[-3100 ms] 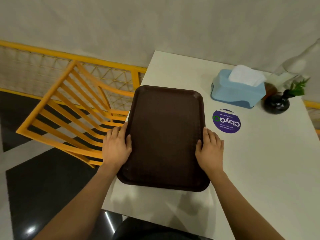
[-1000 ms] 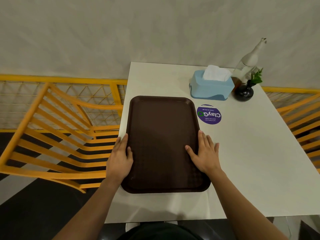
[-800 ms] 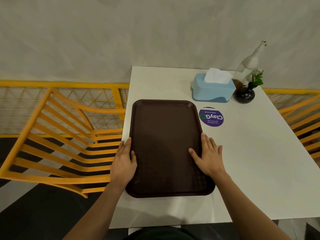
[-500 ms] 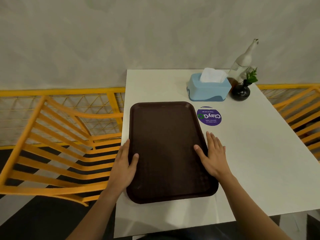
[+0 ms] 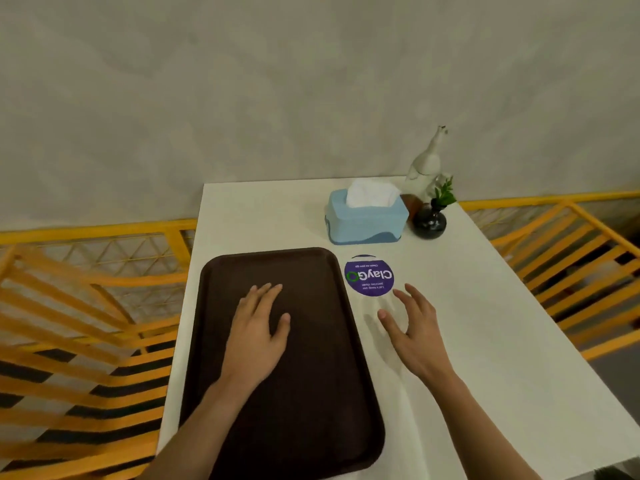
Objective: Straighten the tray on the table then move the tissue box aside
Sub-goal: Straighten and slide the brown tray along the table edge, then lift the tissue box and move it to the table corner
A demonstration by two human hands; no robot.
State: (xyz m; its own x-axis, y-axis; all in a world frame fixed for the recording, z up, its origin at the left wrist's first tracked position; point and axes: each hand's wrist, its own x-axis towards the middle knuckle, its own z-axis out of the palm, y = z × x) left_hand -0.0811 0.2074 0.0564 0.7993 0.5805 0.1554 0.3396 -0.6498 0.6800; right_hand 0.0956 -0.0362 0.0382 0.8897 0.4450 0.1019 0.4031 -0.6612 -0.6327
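Note:
A dark brown tray (image 5: pixel 311 393) lies lengthwise on the left part of the white table (image 5: pixel 485 358), its long sides roughly parallel to the table's left edge. My left hand (image 5: pixel 258 327) is over the middle of the tray, palm down, fingers together, holding nothing. My right hand (image 5: pixel 414 327) hovers over the bare table just right of the tray, fingers spread and empty, below the purple sticker. A light blue tissue box (image 5: pixel 365 218) with white tissue sticking out stands at the far side of the table, well beyond both hands.
A round purple ClayGo sticker (image 5: pixel 369 276) lies between tray and tissue box. A black vase with a green sprig (image 5: pixel 429 221) and a white bottle (image 5: pixel 424 168) stand right of the box. Orange slatted chairs (image 5: pixel 86 341) flank the table; a wall stands behind.
Both hands have let go of the tray's side rims. The left hand has moved onto the tray's middle; the right has moved off to the right over the table.

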